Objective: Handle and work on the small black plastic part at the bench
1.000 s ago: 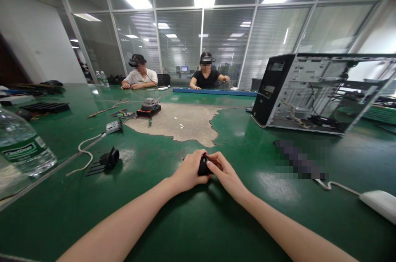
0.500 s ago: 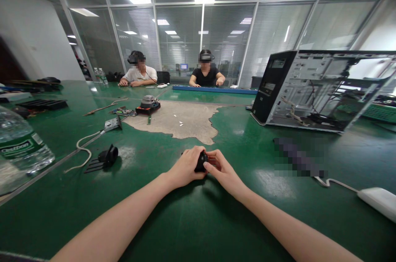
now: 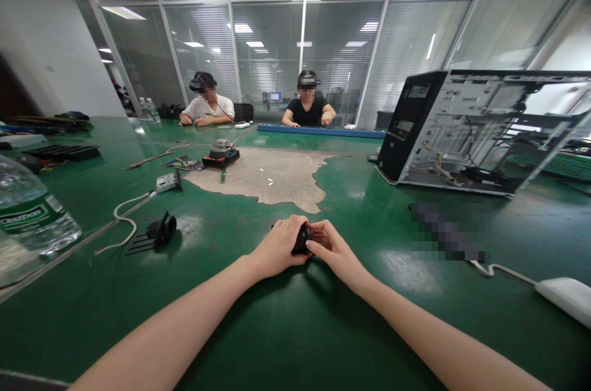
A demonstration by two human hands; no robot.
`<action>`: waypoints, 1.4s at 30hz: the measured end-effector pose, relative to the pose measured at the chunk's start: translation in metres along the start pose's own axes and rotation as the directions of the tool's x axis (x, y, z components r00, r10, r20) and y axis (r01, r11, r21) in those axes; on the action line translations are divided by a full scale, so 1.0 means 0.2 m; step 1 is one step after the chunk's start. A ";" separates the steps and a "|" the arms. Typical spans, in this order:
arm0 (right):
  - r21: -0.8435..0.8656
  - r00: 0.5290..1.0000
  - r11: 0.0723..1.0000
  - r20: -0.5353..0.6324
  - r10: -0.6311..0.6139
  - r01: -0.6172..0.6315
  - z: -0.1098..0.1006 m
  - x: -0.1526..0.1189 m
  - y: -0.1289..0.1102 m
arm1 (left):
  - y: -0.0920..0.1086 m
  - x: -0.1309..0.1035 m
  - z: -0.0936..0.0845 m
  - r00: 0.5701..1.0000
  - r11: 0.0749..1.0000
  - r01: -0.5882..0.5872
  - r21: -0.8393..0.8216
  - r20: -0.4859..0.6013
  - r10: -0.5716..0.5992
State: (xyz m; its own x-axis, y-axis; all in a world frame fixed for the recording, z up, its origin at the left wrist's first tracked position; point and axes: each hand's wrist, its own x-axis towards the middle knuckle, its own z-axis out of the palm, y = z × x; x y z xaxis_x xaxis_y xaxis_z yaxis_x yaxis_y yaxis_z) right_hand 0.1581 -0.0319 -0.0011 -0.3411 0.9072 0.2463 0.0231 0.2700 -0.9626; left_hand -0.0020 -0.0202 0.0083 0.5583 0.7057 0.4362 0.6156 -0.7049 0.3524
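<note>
Between my two hands, just above the green tabletop [image 3: 258,323], is a small black rounded part [image 3: 301,239] whose exact kind I cannot make out. My left hand [image 3: 282,245] wraps over it from the left and covers most of it. On its right side, the thumb and fingers of my right hand [image 3: 330,244] grip the edge, thumb nearest me. A little black also shows beyond my left knuckles. Away to the left lies another black plastic piece [image 3: 162,229] with a round end and several thin prongs.
A computer case [image 3: 406,132] stands open-sided at right, near a white device [image 3: 566,295] with a cord. Left are a water bottle [image 3: 32,212] and a metal bracket [image 3: 168,181]. A heatsink assembly [image 3: 221,154] lies beyond. Two people [image 3: 308,108] sit across the table.
Both hands keep their grip on the black part, with only a slight shift of the fingers. The whole view has tilted a little.
</note>
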 end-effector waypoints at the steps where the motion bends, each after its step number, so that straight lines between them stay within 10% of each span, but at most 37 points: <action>1: 0.014 1.000 1.000 -0.002 -0.005 0.005 0.00 0.00 -0.01 | 0.00 0.00 0.00 1.000 1.000 0.001 -0.002 -0.003 -0.001; 42: -0.021 0.990 0.991 -0.053 0.131 -0.133 -0.01 0.02 0.01 | 0.01 0.00 0.03 0.997 0.968 0.083 -0.236 0.021 -0.080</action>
State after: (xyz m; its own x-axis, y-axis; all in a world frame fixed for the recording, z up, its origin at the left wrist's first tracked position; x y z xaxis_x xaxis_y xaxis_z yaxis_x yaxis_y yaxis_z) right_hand 0.1593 -0.0271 -0.0013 -0.2851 0.9505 0.1234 0.0883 0.1542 -0.9841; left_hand 0.0024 -0.0217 0.0050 0.5185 0.7613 0.3892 0.5110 -0.6409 0.5728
